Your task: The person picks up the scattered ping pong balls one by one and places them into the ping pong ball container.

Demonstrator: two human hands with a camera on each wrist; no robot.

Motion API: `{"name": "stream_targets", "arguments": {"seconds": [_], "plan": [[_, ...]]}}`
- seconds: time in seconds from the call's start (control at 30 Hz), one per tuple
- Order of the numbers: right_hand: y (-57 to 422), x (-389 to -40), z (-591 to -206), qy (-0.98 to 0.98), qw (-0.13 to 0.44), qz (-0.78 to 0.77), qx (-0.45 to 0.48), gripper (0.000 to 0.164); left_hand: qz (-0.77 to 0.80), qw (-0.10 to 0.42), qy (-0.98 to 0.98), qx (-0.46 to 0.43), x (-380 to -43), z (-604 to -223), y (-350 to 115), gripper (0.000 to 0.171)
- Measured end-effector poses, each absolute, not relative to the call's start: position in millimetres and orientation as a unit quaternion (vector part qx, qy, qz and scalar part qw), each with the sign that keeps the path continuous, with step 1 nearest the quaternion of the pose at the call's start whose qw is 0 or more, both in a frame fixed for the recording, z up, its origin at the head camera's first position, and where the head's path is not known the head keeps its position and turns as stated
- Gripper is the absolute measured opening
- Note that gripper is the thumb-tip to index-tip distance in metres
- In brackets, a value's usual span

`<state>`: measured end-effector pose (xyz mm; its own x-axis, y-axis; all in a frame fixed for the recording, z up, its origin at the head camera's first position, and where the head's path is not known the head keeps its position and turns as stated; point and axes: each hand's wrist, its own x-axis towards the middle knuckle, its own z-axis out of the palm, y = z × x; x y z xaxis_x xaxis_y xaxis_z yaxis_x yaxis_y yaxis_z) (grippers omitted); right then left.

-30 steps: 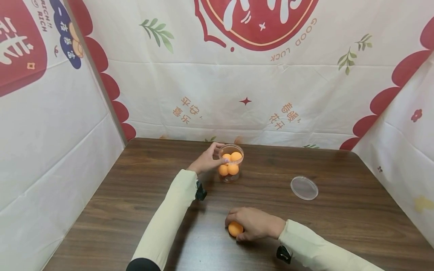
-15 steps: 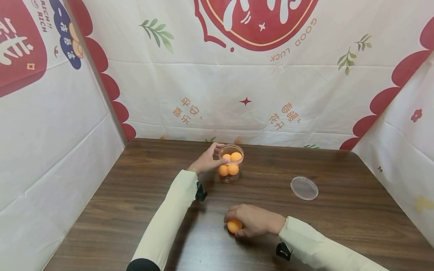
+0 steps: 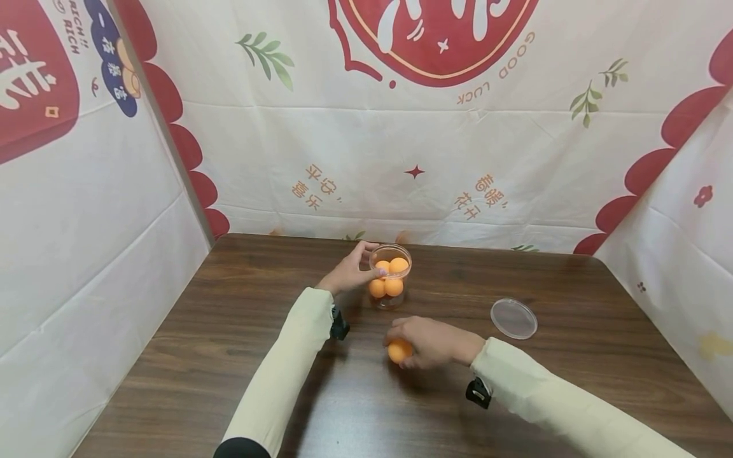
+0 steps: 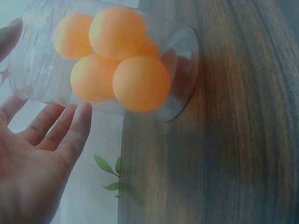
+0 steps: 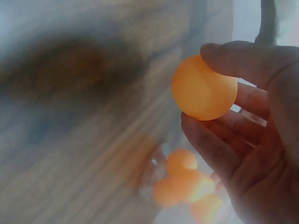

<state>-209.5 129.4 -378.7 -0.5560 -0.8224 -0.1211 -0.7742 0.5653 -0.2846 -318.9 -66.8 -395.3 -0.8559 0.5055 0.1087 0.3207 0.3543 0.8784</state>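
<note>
A clear plastic jar (image 3: 390, 301) with several orange ping-pong balls (image 4: 141, 84) inside stands upright and lidless near the back of the table. My left hand (image 3: 350, 270) grips it near the top from the left, thumb on the near side and fingers behind. Between the thumb and fingers of my right hand (image 3: 433, 342) is one more orange ping-pong ball (image 5: 203, 88), pinched over the table in front of the jar. The right wrist view has the jar and its balls blurred beyond that hand.
The jar's round clear lid (image 3: 514, 319) lies flat on the brown wooden table (image 3: 189, 356), right of the jar. White printed cloth (image 3: 366, 140) hangs behind the table's back edge and along both sides.
My right hand has lifted the ping-pong ball and carried it away from me, closer to the jar. The left hand and the jar have stayed in place.
</note>
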Motion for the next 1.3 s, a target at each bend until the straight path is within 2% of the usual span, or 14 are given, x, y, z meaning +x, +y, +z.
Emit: {"name": "stream_targets", "arguments": {"seconds": [0.07, 0.77, 0.87, 1.07, 1.3], "plan": [[131, -214, -376, 0.881, 0.116, -0.098, -0.447, 0.033, 0.509, 0.084, 0.82, 0.249, -326, -404, -66, 0.058], [151, -271, -346, 0.903, 0.078, -0.12, -0.406, 0.028, 0.512, 0.092, 0.816, 0.251, -327, -404, -67, 0.06], [153, -276, -337, 0.907, 0.065, -0.112, -0.401, 0.027, 0.518, 0.101, 0.81, 0.254, -323, -398, -68, 0.062], [155, -286, -324, 0.919, 0.074, -0.1, -0.375, 0.026, 0.512, 0.108, 0.811, 0.263, -307, -377, -70, 0.061], [155, -296, -312, 0.926, 0.055, -0.08, -0.366, 0.031, 0.508, 0.11, 0.812, 0.266, -303, -374, -69, 0.06]]}}
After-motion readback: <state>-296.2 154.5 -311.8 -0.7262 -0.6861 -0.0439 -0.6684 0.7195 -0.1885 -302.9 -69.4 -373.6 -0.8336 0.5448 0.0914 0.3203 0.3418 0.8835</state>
